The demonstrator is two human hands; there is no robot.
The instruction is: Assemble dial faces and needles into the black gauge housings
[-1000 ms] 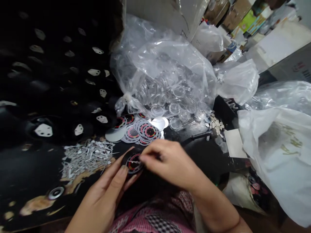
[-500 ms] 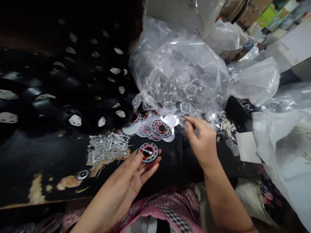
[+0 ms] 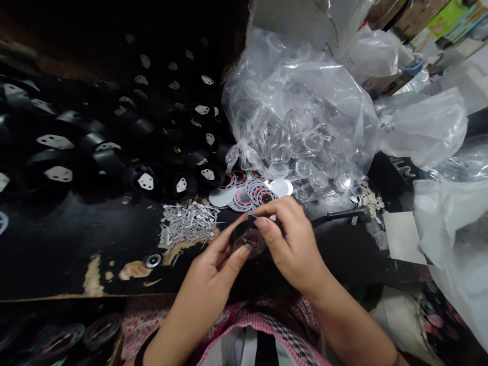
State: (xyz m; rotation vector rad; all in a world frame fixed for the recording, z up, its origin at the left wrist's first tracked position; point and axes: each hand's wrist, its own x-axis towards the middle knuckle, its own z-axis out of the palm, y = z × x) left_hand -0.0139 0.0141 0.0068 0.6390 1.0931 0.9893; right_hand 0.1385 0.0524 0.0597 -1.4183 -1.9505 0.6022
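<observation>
My left hand (image 3: 213, 264) holds a round black dial disc (image 3: 249, 240) with red and white markings between thumb and fingers. My right hand (image 3: 290, 239) is closed over the disc's right side, fingertips pinched on it; what it presses there is too small to make out. Just beyond my hands lies a heap of similar printed dial discs (image 3: 253, 192). A loose pile of small silver needles (image 3: 188, 223) lies to the left of the disc on the black worktop (image 3: 95, 234).
A clear plastic bag of transparent round covers (image 3: 301, 127) sits behind the discs. Rows of black round housings (image 3: 145, 180) fill the left. A dark-handled tool (image 3: 343, 214), white scraps (image 3: 371, 199), a white card (image 3: 402, 236) and more plastic bags (image 3: 453, 234) lie right.
My right hand came back from the clear covers near the bag and closed on the disc held in my left hand. The view shifted so everything sits further right.
</observation>
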